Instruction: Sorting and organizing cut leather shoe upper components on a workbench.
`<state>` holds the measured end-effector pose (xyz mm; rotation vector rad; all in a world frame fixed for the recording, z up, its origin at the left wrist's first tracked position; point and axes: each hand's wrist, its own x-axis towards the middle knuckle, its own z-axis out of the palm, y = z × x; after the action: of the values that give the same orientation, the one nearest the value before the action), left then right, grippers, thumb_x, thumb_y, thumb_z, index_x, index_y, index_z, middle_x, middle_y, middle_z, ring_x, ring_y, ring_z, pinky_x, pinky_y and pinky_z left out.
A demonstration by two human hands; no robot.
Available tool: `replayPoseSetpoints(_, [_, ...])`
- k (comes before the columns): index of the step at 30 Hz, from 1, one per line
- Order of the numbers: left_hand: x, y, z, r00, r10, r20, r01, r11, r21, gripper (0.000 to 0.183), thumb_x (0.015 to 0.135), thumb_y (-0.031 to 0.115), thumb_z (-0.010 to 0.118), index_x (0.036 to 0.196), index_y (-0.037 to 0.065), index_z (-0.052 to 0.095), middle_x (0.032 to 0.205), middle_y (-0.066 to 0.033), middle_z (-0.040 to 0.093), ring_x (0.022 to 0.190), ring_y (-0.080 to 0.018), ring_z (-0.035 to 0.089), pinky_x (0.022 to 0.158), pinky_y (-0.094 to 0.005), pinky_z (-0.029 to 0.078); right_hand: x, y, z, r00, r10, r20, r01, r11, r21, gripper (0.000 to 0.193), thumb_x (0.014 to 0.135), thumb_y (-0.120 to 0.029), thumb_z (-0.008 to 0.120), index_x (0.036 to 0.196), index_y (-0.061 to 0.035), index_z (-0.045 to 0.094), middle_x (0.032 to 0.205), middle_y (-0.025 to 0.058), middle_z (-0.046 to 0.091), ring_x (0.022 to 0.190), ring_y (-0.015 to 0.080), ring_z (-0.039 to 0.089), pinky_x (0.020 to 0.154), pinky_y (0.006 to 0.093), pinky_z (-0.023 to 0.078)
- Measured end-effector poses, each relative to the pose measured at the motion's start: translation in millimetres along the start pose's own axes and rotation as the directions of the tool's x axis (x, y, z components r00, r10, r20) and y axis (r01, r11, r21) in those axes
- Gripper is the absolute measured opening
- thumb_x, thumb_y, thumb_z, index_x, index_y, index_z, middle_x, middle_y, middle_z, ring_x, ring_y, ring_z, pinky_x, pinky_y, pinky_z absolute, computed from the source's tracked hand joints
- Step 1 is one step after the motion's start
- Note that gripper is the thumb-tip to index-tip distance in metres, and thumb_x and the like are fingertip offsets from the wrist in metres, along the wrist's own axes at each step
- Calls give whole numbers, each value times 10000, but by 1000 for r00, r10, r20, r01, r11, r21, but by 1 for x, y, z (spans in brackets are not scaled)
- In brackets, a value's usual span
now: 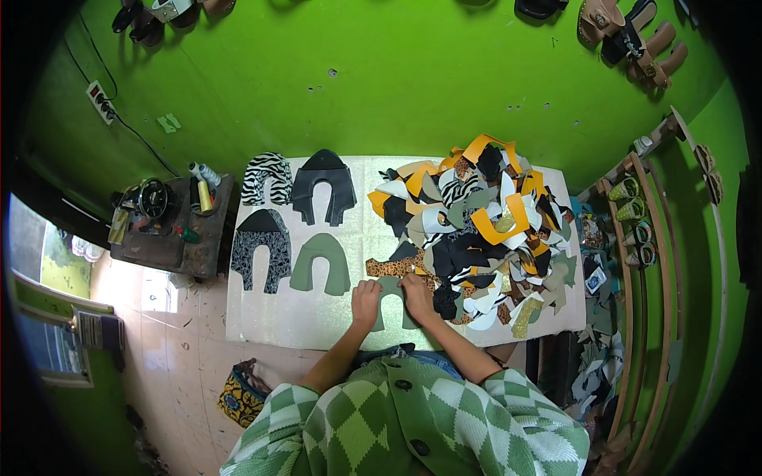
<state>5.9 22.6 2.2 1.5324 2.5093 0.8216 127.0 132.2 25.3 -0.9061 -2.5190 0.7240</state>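
At the table's near edge I hold a green arch-shaped cut piece [390,282], perhaps leather or fabric. My left hand [366,302] grips its left side, and my right hand [417,298] has the top right part between bent fingers. The piece's two legs hang toward me. To the left lie similar arch-shaped pieces in groups: zebra-striped [266,179], plain black [323,187], black-and-grey patterned [263,251] and green [320,264]. Just beyond and right of my hands spreads a heap of mixed cut pieces [476,246] in orange, black, white, leopard print and gold.
All this rests on a pale table [294,321]. A sewing machine [153,198] and thread spools [204,194] occupy a dark stand at left. At right is a wooden rack [663,317] with sandals [633,209]. A patterned bag [242,394] sits on the floor.
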Motion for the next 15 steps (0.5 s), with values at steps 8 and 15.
replayPoseSetpoints(8, [-26, -1, 2, 979, 203, -9, -202, 978, 57, 336, 744, 62, 533, 1075, 43, 590, 1104, -116, 572, 1085, -276, 510, 882, -366, 409, -32, 3, 4, 973, -206, 103, 228, 931, -287, 369, 802, -78, 494, 1167, -67, 551, 1153, 96, 554, 1095, 239, 521, 941, 418, 380])
replayPoseSetpoints(15, [-31, 9, -4, 969, 189, 157, -220, 952, 215, 531, 780, 159, 535, 1299, 79, 459, 1259, -124, 504, 1209, -263, 441, 956, -384, 357, -43, -4, 7, 955, -174, 241, 271, 842, -467, 481, 823, -121, 502, 1298, -74, 446, 1274, 113, 491, 1206, 228, 449, 961, 471, 331])
